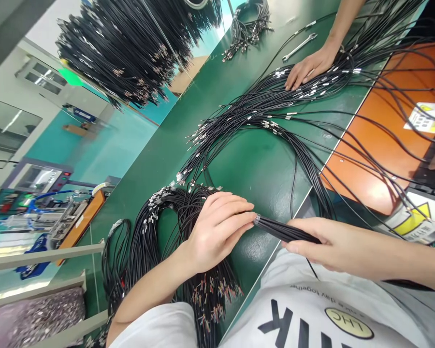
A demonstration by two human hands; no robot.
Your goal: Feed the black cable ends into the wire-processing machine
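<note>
Gripping a slim black cable bundle (286, 231) — right hand (319, 246).

Bright, even overhead light, glare on the orange surface (380, 145), tilted wide-angle edges, mostly sharp.

On the table (253, 164), near centre: left hand (217, 229) and right hand (326, 241) side by side, meeting on a cable bundle (286, 232), its end at the left fingertips. At 9 o'clock of the left hand, touching it: a looped cable heap (155, 227). At 6 o'clock, under the wrist: loose wire ends (213, 290). At 12 o'clock, well apart: a fan of cables (261, 111) spread across the table. At 1 o'clock, on that fan: a co-worker's hand (310, 67), with a wrench (299, 47) just beyond it. At 11 o'clock, far off: a hanging cable mass (130, 53).
</note>
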